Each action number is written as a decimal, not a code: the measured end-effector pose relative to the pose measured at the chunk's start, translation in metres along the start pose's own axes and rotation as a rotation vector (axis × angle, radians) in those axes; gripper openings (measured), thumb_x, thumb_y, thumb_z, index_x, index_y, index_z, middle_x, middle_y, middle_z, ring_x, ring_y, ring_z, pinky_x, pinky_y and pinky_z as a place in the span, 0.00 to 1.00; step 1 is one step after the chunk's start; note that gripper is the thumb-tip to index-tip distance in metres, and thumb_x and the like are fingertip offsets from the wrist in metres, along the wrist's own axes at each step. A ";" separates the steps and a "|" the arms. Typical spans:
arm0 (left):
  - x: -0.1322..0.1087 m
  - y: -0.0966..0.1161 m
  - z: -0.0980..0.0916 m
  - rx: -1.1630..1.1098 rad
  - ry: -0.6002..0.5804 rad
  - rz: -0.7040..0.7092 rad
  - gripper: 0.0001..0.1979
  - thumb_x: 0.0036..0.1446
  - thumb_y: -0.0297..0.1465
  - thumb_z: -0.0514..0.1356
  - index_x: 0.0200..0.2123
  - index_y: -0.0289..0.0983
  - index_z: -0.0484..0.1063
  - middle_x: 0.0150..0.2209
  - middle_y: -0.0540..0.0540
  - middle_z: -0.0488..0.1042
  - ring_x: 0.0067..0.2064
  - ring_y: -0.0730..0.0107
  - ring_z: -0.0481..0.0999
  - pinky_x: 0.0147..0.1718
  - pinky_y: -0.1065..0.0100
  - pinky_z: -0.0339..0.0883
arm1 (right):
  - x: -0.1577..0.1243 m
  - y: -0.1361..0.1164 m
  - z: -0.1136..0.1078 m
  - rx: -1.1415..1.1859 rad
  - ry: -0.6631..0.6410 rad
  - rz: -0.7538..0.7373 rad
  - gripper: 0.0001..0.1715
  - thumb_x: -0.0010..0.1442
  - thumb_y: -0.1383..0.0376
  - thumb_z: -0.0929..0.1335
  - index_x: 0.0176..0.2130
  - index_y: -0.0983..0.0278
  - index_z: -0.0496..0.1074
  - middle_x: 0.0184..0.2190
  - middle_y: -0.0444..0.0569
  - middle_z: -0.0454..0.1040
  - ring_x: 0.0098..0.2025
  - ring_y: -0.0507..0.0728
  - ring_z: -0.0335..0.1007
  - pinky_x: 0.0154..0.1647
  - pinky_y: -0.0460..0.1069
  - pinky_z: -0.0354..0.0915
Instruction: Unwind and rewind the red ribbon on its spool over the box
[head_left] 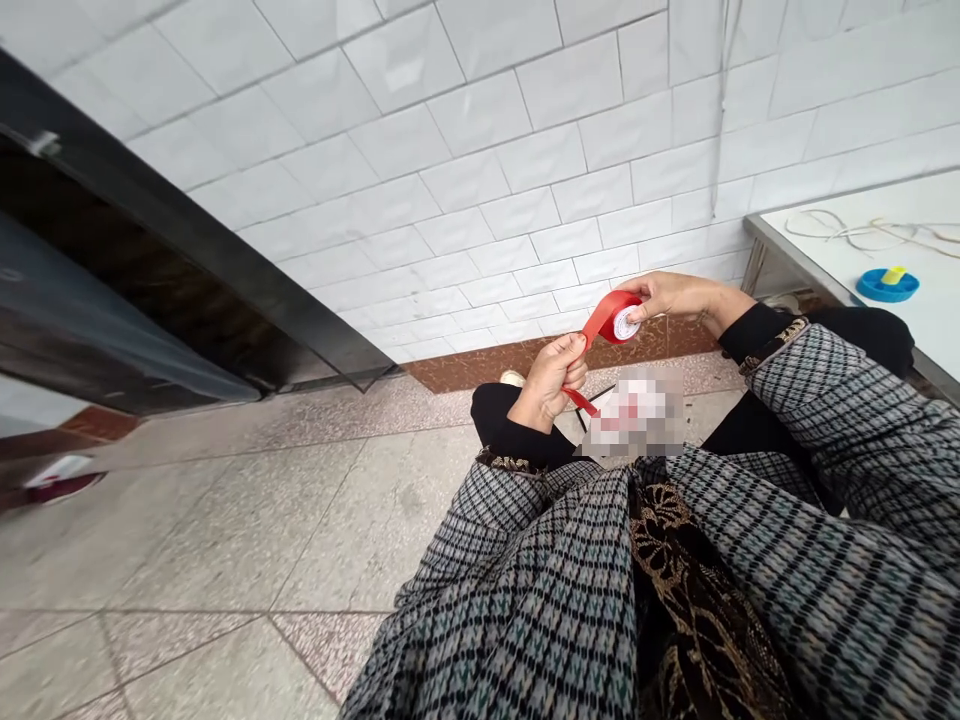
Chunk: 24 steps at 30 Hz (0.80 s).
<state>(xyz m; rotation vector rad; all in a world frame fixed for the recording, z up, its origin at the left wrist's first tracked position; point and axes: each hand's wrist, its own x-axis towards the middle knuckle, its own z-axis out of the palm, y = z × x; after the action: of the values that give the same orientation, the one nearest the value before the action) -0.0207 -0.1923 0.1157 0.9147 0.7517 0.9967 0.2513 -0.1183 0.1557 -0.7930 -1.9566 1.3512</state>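
My right hand (660, 297) grips a roll of red ribbon (624, 322) by its white core, out in front of my knees. A loose length of the red ribbon (602, 314) runs from the roll to my left hand (556, 378). The left fingers are closed in a pinch on that strip. Below them its end hangs down toward my lap, where a pixelated patch (637, 415) hides what lies there.
At the right stands a white table (847, 240) with a metal edge, bearing a blue round dish (888, 285) with a yellow piece and some thin cords (832, 226). A white tiled wall (480, 130) is ahead. A dark doorway (135, 250) and a shoe (66, 478) are left.
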 end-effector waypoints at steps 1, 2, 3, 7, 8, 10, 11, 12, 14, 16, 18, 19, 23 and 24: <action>0.001 -0.001 0.001 -0.017 -0.006 0.002 0.31 0.53 0.38 0.85 0.32 0.40 0.62 0.20 0.65 0.51 0.18 0.87 0.45 0.19 0.79 0.37 | 0.000 0.002 0.002 0.058 -0.020 0.010 0.27 0.50 0.58 0.88 0.48 0.62 0.88 0.42 0.49 0.88 0.41 0.60 0.81 0.45 0.53 0.76; 0.001 -0.003 0.001 -0.033 -0.011 0.003 0.31 0.53 0.38 0.85 0.32 0.40 0.62 0.21 0.65 0.50 0.18 0.87 0.45 0.19 0.79 0.37 | -0.001 0.005 0.004 0.114 -0.033 0.021 0.29 0.49 0.57 0.88 0.49 0.63 0.88 0.43 0.50 0.89 0.41 0.59 0.82 0.45 0.52 0.77; 0.002 -0.004 0.002 -0.048 -0.017 0.002 0.31 0.53 0.38 0.85 0.33 0.40 0.63 0.21 0.65 0.49 0.18 0.87 0.45 0.19 0.79 0.37 | -0.002 0.007 0.006 0.162 -0.041 0.032 0.32 0.48 0.55 0.89 0.49 0.63 0.88 0.44 0.50 0.89 0.42 0.59 0.83 0.46 0.52 0.78; 0.001 -0.012 0.008 -0.096 -0.041 0.001 0.28 0.55 0.37 0.84 0.33 0.39 0.65 0.21 0.65 0.49 0.18 0.86 0.45 0.19 0.79 0.37 | -0.005 0.012 0.013 0.255 -0.002 0.047 0.35 0.47 0.54 0.91 0.50 0.63 0.87 0.44 0.50 0.90 0.44 0.58 0.85 0.48 0.50 0.80; 0.000 -0.014 0.010 -0.108 -0.043 0.008 0.28 0.55 0.37 0.83 0.33 0.39 0.65 0.21 0.65 0.49 0.18 0.86 0.45 0.19 0.79 0.37 | -0.007 0.012 0.014 0.257 0.010 0.046 0.35 0.47 0.54 0.91 0.50 0.63 0.87 0.44 0.49 0.90 0.44 0.59 0.85 0.48 0.50 0.80; 0.000 -0.017 0.012 -0.124 -0.040 0.026 0.28 0.56 0.36 0.83 0.31 0.39 0.64 0.20 0.65 0.49 0.18 0.86 0.44 0.18 0.79 0.37 | -0.009 0.012 0.013 0.251 0.024 0.043 0.34 0.47 0.55 0.91 0.50 0.62 0.88 0.44 0.49 0.90 0.44 0.60 0.85 0.48 0.51 0.81; 0.001 -0.018 0.013 -0.125 -0.038 0.029 0.27 0.57 0.36 0.83 0.31 0.39 0.65 0.20 0.65 0.49 0.18 0.86 0.44 0.18 0.79 0.37 | -0.009 0.012 0.013 0.248 0.024 0.043 0.33 0.48 0.55 0.91 0.50 0.61 0.88 0.43 0.49 0.90 0.44 0.60 0.85 0.47 0.51 0.81; 0.001 -0.019 0.014 -0.124 -0.037 0.026 0.26 0.57 0.36 0.82 0.31 0.38 0.66 0.19 0.65 0.49 0.18 0.86 0.44 0.18 0.79 0.37 | -0.010 0.013 0.012 0.249 0.024 0.042 0.32 0.48 0.55 0.91 0.50 0.61 0.88 0.43 0.49 0.90 0.43 0.60 0.85 0.45 0.51 0.81; 0.002 -0.020 0.015 -0.120 -0.034 0.010 0.24 0.59 0.36 0.81 0.31 0.37 0.68 0.19 0.64 0.50 0.17 0.86 0.44 0.18 0.79 0.38 | -0.010 0.015 0.010 0.265 0.021 0.045 0.32 0.48 0.56 0.91 0.49 0.61 0.88 0.42 0.49 0.90 0.42 0.60 0.85 0.42 0.50 0.81; 0.002 -0.021 0.016 -0.123 -0.030 -0.003 0.22 0.61 0.36 0.80 0.31 0.37 0.69 0.19 0.64 0.50 0.17 0.86 0.45 0.18 0.79 0.38 | -0.010 0.018 0.010 0.300 0.017 0.059 0.33 0.46 0.56 0.92 0.48 0.63 0.87 0.41 0.49 0.90 0.40 0.58 0.84 0.40 0.49 0.80; 0.002 -0.024 0.018 -0.128 -0.023 -0.016 0.21 0.64 0.36 0.78 0.31 0.36 0.70 0.19 0.64 0.49 0.17 0.86 0.45 0.18 0.79 0.38 | -0.010 0.022 0.012 0.355 0.028 0.077 0.34 0.45 0.55 0.93 0.47 0.64 0.86 0.39 0.49 0.89 0.38 0.57 0.84 0.39 0.47 0.80; 0.002 -0.025 0.020 -0.129 -0.019 -0.025 0.20 0.65 0.36 0.78 0.31 0.36 0.71 0.19 0.64 0.49 0.17 0.86 0.45 0.18 0.79 0.37 | -0.010 0.024 0.014 0.388 0.038 0.087 0.35 0.45 0.54 0.93 0.46 0.65 0.86 0.39 0.49 0.89 0.37 0.56 0.84 0.39 0.47 0.80; 0.003 -0.030 0.025 -0.140 0.033 -0.037 0.22 0.65 0.37 0.78 0.30 0.36 0.69 0.18 0.64 0.48 0.16 0.87 0.44 0.18 0.79 0.37 | -0.010 0.032 0.024 0.521 0.056 0.121 0.38 0.45 0.54 0.94 0.48 0.66 0.85 0.42 0.52 0.90 0.42 0.57 0.87 0.48 0.49 0.84; 0.003 -0.032 0.026 -0.151 0.052 -0.023 0.23 0.65 0.37 0.78 0.30 0.37 0.68 0.18 0.64 0.49 0.16 0.87 0.44 0.18 0.79 0.37 | -0.010 0.034 0.027 0.551 0.061 0.122 0.38 0.44 0.55 0.94 0.48 0.66 0.85 0.43 0.53 0.90 0.44 0.58 0.87 0.50 0.50 0.84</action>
<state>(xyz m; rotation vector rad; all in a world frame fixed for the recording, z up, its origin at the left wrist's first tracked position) 0.0146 -0.2048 0.0985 0.7507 0.7190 1.0458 0.2413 -0.1315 0.1144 -0.6753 -1.3971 1.8013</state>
